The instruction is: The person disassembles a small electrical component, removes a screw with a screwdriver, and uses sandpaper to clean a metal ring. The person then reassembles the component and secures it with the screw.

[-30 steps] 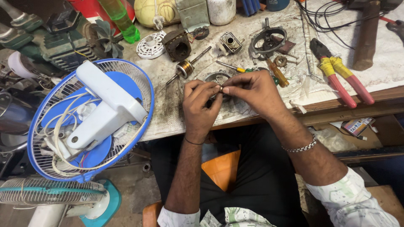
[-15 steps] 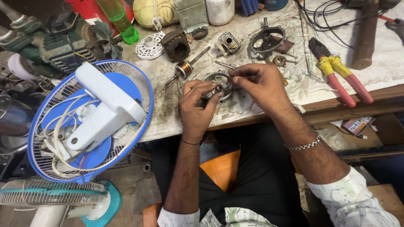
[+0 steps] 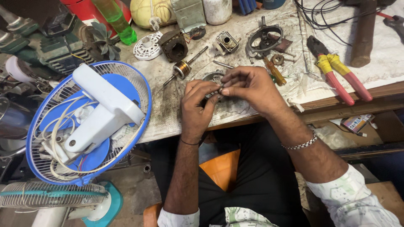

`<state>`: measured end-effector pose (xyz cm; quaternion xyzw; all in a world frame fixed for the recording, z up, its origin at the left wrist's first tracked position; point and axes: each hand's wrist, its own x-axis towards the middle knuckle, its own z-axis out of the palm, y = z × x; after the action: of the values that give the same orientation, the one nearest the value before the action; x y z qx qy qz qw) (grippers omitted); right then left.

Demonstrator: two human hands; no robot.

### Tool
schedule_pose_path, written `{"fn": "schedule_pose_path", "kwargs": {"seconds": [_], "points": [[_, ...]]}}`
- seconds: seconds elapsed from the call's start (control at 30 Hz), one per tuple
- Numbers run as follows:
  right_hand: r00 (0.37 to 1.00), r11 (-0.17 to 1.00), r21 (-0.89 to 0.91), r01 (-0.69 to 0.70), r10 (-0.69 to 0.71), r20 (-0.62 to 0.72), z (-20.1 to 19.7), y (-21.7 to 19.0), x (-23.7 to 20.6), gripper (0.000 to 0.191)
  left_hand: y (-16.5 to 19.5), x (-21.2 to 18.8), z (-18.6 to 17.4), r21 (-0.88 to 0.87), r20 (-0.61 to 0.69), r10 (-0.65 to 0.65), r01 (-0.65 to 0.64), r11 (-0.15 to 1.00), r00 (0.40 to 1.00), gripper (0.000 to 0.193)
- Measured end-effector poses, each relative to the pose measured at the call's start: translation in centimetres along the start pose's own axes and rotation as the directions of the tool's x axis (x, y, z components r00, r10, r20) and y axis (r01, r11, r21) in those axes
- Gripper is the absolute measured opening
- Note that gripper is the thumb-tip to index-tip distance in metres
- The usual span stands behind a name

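Note:
My left hand point(image 3: 198, 106) and my right hand point(image 3: 249, 86) meet over the front edge of the workbench point(image 3: 168, 109). Both pinch a small round metal motor part point(image 3: 213, 84), mostly hidden by my fingers. A rotor with copper windings on a shaft point(image 3: 183, 69) lies just beyond my left hand. A yellow-handled screwdriver point(image 3: 274, 72) lies beyond my right hand.
A blue-and-white table fan point(image 3: 90, 122) lies face down at the left, its cord coiled on the grille. Red-and-yellow pliers point(image 3: 336, 75), a round metal housing point(image 3: 265, 38), a dark motor block point(image 3: 173, 44), a white vented disc point(image 3: 147, 47) and a green bottle point(image 3: 115, 21) lie on the bench.
Both hands stay at the small metal part with only slight finger shifts. My right hand's fingers have moved a little over the part. Nothing else has moved.

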<state>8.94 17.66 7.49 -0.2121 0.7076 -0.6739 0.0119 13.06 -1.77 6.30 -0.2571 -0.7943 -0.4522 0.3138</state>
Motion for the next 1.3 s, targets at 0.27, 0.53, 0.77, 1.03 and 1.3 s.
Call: {"fn": "schedule_pose_path", "kwargs": {"seconds": [0.27,0.53,0.77,1.03,1.3], "points": [[0.994,0.994,-0.041,0.104,-0.103,0.032,-0.6,0.1,-0.2,0.029,0.2,0.3,0.1,-0.009,0.019,-0.016,0.016,1.000,1.000,0.021],[0.987,0.975,-0.181,0.129,-0.144,-0.071,0.3,-0.2,-0.8,0.027,0.4,0.5,0.1,0.004,0.036,-0.026,0.026,1.000,0.999,0.023],[0.995,0.983,-0.155,0.095,-0.098,-0.012,-0.2,-0.7,-0.6,0.026,0.3,0.5,0.1,0.016,0.037,-0.041,0.041,0.999,0.998,0.023],[1.000,0.994,0.105,0.006,-0.006,-0.004,-0.3,-0.1,0.0,0.032,0.4,0.6,0.0,0.024,0.042,-0.006,0.005,1.000,0.999,0.021],[0.995,0.986,-0.144,0.088,-0.094,-0.032,-0.7,0.1,-0.1,0.026,-0.1,0.4,0.4,-0.067,0.015,-0.032,0.033,0.997,0.999,0.023]]}}
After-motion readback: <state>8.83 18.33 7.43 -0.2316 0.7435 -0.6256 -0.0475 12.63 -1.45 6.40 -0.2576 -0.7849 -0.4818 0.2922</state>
